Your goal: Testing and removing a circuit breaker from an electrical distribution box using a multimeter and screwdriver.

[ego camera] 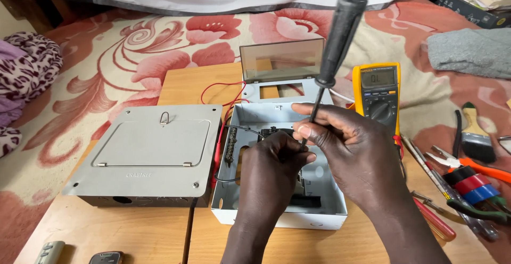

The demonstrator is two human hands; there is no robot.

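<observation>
My right hand point(354, 147) grips the thin shaft of a black-handled screwdriver point(339, 35), whose handle points up and away from me. The tip goes down into an open white metal box point(277, 218) on the wooden board. My left hand point(271, 165) is closed inside the box, pinching something small where the screwdriver tip meets a black part; what it pinches is hidden. Red and black wires point(226, 136) run along the box's left inner side. The box's hinged cover with a tinted window point(281, 61) stands open behind it.
A closed grey metal box point(151, 155) lies to the left. A yellow multimeter point(377, 91) sits to the right, then pliers point(468, 165), tape rolls point(474, 184), a paintbrush point(475, 133) and a red-handled screwdriver point(436, 222). A floral cloth point(133, 45) covers the surface behind.
</observation>
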